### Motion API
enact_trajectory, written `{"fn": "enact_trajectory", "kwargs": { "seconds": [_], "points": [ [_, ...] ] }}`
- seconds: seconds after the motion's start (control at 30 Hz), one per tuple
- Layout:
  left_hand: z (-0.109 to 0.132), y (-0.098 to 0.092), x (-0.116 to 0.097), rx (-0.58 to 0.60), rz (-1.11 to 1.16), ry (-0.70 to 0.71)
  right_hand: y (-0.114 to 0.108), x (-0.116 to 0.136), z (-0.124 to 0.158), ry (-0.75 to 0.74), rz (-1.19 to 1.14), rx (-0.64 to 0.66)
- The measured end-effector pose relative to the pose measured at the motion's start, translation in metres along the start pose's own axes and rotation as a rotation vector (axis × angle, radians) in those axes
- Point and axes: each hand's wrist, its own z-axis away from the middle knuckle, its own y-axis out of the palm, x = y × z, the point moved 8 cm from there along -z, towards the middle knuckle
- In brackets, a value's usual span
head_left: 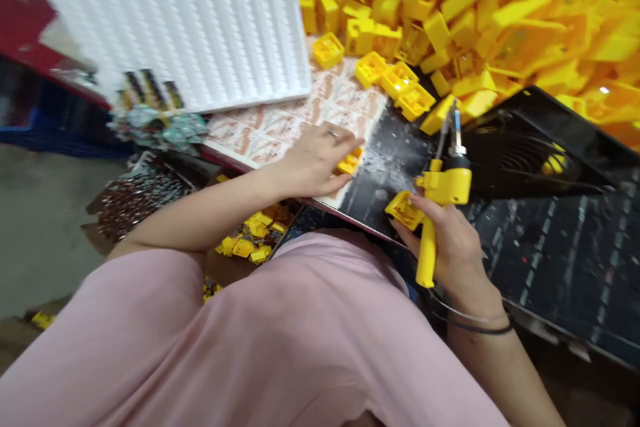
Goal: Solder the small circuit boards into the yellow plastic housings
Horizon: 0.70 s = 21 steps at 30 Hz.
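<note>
My left hand (pixel 316 159) rests on the patterned board, its thumb and fingers closed around a small yellow plastic housing (pixel 351 160). In my right hand (pixel 453 240) is a yellow soldering gun (pixel 445 187), its metal tip pointing up and away from me. The same hand also has a second yellow housing (pixel 405 210), open side up, at its thumb and fingertips. Beyond both hands, several more open housings (pixel 399 79) lie in a short row. Part of the housing under my left fingers is hidden.
Yellow housings (pixel 465 7) are heaped across the back right. A black tray (pixel 525 140) stands right of the soldering gun. At left are a white ribbed foam sheet (pixel 190 20) and a bundle of wired parts (pixel 155 123). Below the table edge, a box holds yellow pieces (pixel 245 247).
</note>
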Motion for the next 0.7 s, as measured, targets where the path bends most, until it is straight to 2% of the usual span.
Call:
{"fn": "enact_trajectory", "kwargs": {
  "seconds": [0.07,0.13,0.2,0.23,0.3,0.33,0.4,0.47,0.5,0.57,0.63,0.7],
  "points": [
    [-0.006,0.008,-0.018,0.1,-0.006,0.053,0.007,-0.001,-0.003,-0.006,-0.027,-0.031],
    [-0.008,0.013,-0.03,0.144,-0.001,0.089,0.014,-0.004,-0.006,-0.015,-0.045,-0.051],
    [-0.005,0.01,-0.027,0.109,0.008,0.08,0.019,-0.006,-0.008,-0.037,-0.063,-0.062],
    [-0.003,0.002,-0.018,0.065,0.01,0.057,0.021,-0.008,-0.009,-0.041,-0.072,-0.065],
    [0.002,-0.027,0.019,-0.044,-0.007,-0.049,0.021,-0.011,-0.007,-0.028,-0.083,-0.071],
    [0.005,-0.047,0.047,-0.073,-0.042,-0.145,0.021,-0.013,-0.006,-0.015,-0.086,-0.077],
    [0.011,-0.094,0.117,-0.067,-0.128,-0.426,0.019,-0.015,-0.002,0.012,-0.072,-0.104],
    [0.018,-0.15,0.181,-0.089,-0.244,-0.679,0.019,-0.016,0.0,0.031,-0.024,-0.135],
    [0.022,-0.176,0.207,-0.096,-0.304,-0.791,0.019,-0.016,0.0,0.034,0.01,-0.155],
    [0.027,-0.216,0.244,-0.146,-0.353,-0.865,0.019,-0.013,-0.002,0.016,0.097,-0.198],
    [0.034,-0.234,0.274,-0.186,-0.343,-0.927,0.018,-0.011,-0.003,-0.003,0.198,-0.239],
    [0.042,-0.234,0.298,-0.195,-0.307,-0.973,0.017,-0.009,-0.004,-0.005,0.271,-0.257]
  ]
}}
